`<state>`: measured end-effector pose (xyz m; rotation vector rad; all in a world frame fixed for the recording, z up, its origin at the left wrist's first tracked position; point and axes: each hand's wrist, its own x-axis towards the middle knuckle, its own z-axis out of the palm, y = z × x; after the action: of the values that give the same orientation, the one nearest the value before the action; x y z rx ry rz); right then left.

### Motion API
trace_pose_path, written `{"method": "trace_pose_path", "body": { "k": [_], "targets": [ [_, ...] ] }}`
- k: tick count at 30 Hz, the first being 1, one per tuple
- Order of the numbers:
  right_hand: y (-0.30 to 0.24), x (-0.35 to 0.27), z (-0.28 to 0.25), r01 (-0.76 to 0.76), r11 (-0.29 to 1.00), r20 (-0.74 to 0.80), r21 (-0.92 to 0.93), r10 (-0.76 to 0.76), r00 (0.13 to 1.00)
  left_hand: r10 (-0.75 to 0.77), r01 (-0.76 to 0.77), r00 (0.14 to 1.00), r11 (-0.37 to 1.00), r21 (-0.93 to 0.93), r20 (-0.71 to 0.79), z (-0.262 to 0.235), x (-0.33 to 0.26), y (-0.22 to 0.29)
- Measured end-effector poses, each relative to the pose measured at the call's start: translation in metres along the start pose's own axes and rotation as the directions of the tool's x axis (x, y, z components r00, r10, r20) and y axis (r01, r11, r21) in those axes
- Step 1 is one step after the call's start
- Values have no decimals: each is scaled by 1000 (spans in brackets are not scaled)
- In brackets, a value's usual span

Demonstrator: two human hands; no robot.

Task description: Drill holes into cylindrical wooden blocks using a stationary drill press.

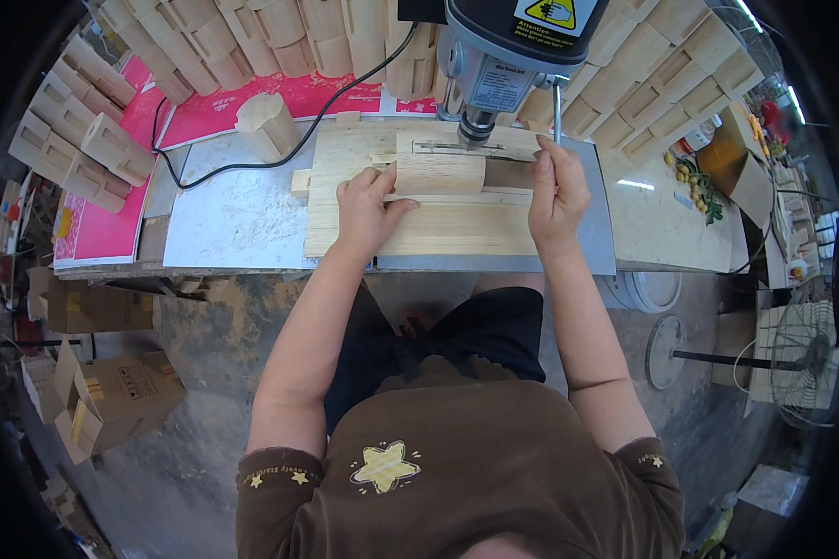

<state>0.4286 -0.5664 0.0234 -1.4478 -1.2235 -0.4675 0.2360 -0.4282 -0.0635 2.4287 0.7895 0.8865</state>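
A cardboard box [126, 402] stands on the floor [228, 363] with flaps raised, its inside hidden; a white bucket [657, 291] shows partly beneath the surface [657, 238], contents unseen. The wooden block [443, 175] — pale, fine-grained — lies on a flat board [438, 233] under the drill [508, 61]. The left grip [364, 212] spreads at its left end, whether clamped I cannot tell; the right grip [559, 196] is closed around the lever [557, 107].
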Motion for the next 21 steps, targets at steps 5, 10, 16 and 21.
{"method": "trace_pose_path", "body": {
  "k": [5, 10, 16, 21],
  "targets": [
    [0, 1, 0, 45, 998, -20, 33, -45, 999, -12, 12, 1000, 1000, 18, 1, -1, -1, 0],
    [-34, 63, -35, -3, 1000, 11, 5, 3, 1000, -75, 75, 997, 997, 17, -20, 1, -2, 10],
    [-25, 189, -24, -42, 968, 207, -247, 95, 974, -61, 62, 998, 997, 49, -25, 25, 9, 44],
    [-10, 199, -14, -244, 965, 264, -94, 260, 929, -52, 52, 999, 996, 78, 3, 21, 7, 42]
  ]
}}
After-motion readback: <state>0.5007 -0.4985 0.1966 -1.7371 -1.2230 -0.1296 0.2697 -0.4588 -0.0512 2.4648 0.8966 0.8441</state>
